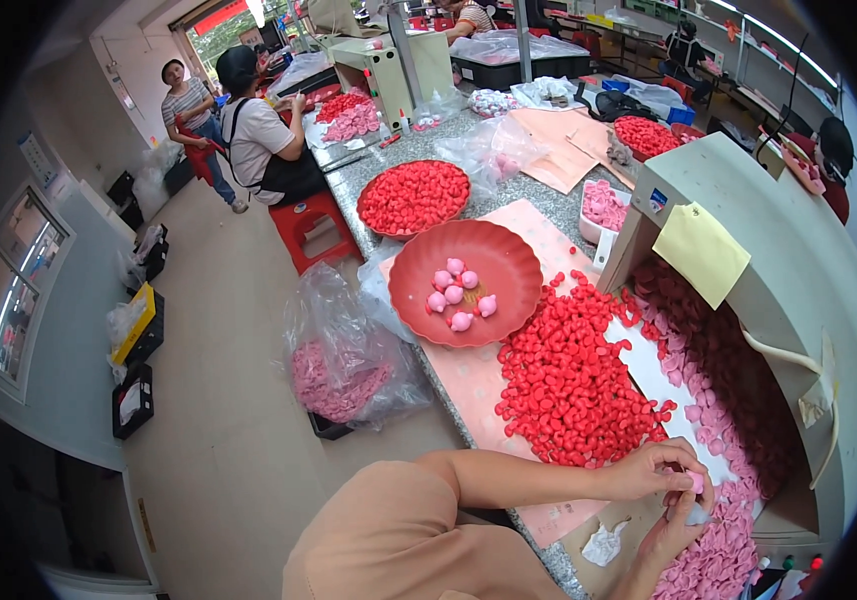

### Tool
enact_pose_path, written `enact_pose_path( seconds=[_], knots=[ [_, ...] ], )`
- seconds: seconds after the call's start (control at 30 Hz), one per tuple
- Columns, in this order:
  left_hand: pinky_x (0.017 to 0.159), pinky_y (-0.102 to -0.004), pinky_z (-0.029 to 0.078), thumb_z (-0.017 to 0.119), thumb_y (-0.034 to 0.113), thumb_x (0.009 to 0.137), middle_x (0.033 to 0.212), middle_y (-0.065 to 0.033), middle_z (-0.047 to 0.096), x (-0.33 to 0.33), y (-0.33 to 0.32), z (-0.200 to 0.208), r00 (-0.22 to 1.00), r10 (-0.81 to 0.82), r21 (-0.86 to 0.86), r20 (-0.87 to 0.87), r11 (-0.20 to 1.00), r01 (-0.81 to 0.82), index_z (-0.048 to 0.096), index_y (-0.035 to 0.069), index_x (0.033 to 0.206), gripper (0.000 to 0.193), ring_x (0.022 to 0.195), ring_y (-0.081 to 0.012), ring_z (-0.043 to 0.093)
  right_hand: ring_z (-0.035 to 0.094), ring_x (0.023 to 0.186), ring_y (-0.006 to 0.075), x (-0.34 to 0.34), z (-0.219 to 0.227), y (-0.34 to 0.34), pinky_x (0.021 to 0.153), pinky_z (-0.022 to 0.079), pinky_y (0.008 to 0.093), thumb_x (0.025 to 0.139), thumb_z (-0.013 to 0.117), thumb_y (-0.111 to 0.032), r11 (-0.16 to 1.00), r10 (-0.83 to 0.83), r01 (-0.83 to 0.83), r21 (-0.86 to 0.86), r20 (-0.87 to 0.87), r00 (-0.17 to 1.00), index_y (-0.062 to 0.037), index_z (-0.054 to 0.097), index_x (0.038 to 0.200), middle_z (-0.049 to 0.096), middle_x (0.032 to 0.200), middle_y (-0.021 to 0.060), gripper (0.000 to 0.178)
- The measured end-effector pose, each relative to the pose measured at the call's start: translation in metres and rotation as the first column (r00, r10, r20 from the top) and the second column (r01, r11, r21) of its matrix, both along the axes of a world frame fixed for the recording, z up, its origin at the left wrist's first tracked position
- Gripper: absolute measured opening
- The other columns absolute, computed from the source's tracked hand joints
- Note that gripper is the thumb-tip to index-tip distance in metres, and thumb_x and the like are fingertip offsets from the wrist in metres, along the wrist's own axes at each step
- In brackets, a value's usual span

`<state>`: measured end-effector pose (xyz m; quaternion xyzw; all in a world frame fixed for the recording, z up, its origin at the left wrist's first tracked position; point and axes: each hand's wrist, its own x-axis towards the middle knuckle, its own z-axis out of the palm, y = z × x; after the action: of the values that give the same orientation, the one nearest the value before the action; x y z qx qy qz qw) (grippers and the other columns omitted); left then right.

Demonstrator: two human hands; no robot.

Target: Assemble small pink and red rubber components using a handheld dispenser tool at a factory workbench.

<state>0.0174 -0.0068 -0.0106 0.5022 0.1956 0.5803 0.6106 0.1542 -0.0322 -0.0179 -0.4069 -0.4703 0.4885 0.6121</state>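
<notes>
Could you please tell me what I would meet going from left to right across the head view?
Ordered by their middles: window, yellow-edged black crate, clear bag of pink pieces, scalloped red dish holding pink balls, pile of red pieces, pale yellow sheet.

My grey speckled stone-look worktable (559,205) carried a round red tray (394,235), flat tan paper (554,140) & a flat pale-pink sheet (459,385); I had a scalloped red plastic bowl (411,262) partly over the latter, + loose glossy red pcs (569,390) heaped on it.
</notes>
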Motion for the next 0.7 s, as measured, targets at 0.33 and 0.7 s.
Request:
enact_pose_path(
  seconds=[0.33,0.7],
  knots=[
    [0.073,-0.0241,0.046,0.061,0.018,0.087,0.100,-0.0029,0.050,-0.0005,0.0018,-0.0003,1.000,0.020,0.032,-0.023,0.999,-0.019,0.063,0.004,0.106,0.024,0.090,-0.0104,0.052,0.041,0.073,0.0085,-0.0002,0.0020,-0.0004,0.064,0.034,0.0220,0.088,0.061,-0.023,1.000,-0.002,0.002,0.002,0.007,1.000,-0.0011,0.047,0.119,0.050,0.089,0.0015,0.040],
    [0.076,-0.0244,0.045,0.062,0.020,0.087,0.100,-0.0029,0.050,-0.0036,-0.0024,0.0069,0.997,-0.063,-0.049,0.050,0.997,0.065,0.063,0.005,0.106,0.025,0.092,-0.0112,0.052,0.040,0.073,0.0083,-0.0007,0.0045,-0.0023,0.064,0.033,0.0217,0.088,0.061,-0.024,1.000,0.013,-0.013,0.025,0.010,1.000,-0.0011,0.047,0.118,0.049,0.088,0.0011,0.040]
  ],
)
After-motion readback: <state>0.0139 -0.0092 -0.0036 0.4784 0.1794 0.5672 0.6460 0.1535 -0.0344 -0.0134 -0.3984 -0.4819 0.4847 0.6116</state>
